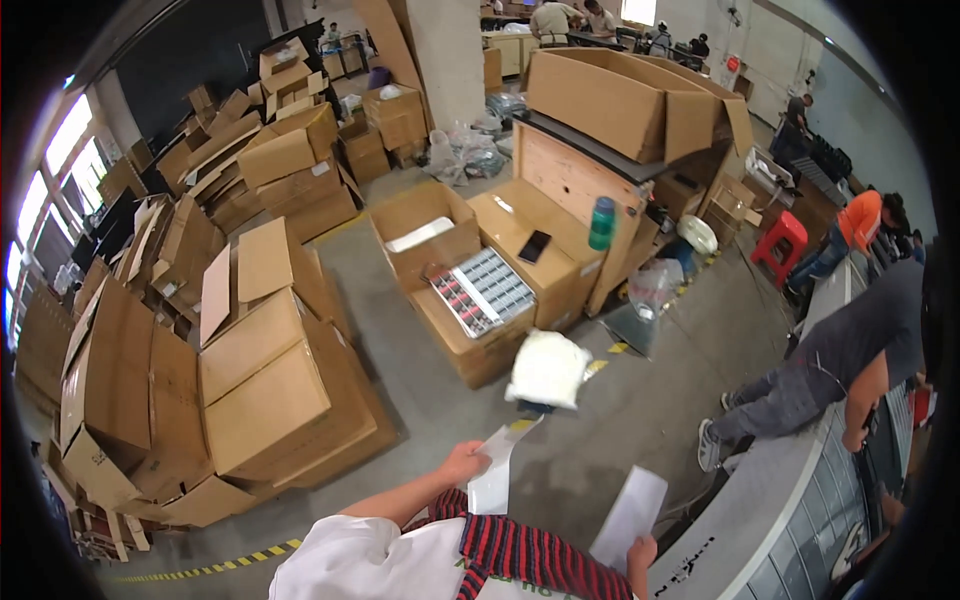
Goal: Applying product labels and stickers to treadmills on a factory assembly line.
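Observation:
My left hand [465,463] is closed on the edge of a bent white sheet [492,478], held out in front of my body. Lower down on the right, my right hand [642,552] grips the bottom end of another white sheet [630,515], which stands up at a slant. Whether each is one sheet or a thin stack, I cannot tell. Just beyond the left sheet is a white padded stool seat [549,368]. Past it, sheets of printed labels [484,291] lie on a cardboard box [470,352].
Open cardboard boxes [265,390] crowd the left side. A phone [535,246] and a green bottle [602,222] are near the wooden bench [562,170]. On the right, a person in dark clothes [850,345] works at a conveyor line [765,520]. A red stool [778,240] stands farther back.

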### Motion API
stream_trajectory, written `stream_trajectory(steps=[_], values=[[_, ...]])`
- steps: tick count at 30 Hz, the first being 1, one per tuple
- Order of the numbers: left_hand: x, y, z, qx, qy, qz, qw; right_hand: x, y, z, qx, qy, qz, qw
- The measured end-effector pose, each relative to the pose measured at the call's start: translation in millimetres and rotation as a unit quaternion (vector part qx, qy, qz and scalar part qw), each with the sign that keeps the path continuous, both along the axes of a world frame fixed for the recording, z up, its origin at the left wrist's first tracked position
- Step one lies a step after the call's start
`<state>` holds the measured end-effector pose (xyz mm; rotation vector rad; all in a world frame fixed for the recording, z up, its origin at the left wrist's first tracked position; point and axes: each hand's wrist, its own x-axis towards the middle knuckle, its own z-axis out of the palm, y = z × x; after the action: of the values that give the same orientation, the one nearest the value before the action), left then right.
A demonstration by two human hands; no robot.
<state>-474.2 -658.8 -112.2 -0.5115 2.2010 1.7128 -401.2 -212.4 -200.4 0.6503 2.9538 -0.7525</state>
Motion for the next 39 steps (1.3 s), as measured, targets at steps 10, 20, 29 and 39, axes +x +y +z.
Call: stream_trajectory(steps=[10, 20, 29, 39], values=[[-86, -123, 9, -0.031, -0.03, 0.011, 0.999, -7, -60, -125, 0.035, -0.121, 0.033, 0.992], [-204, -233, 67, -0.303, 0.038, 0.023, 0.952, -219, -142, -179, -0.015, -0.128, 0.135, 0.983], [-313, -402, 59, -0.415, 0.125, 0.09, 0.897, -352, -258, -30, -0.01, -0.097, 0.241, 0.966], [-567, -519, 26, -0.479, 0.085, -0.079, 0.87, -156, -296, -18, -0.008, -0.268, -0.073, 0.961]])
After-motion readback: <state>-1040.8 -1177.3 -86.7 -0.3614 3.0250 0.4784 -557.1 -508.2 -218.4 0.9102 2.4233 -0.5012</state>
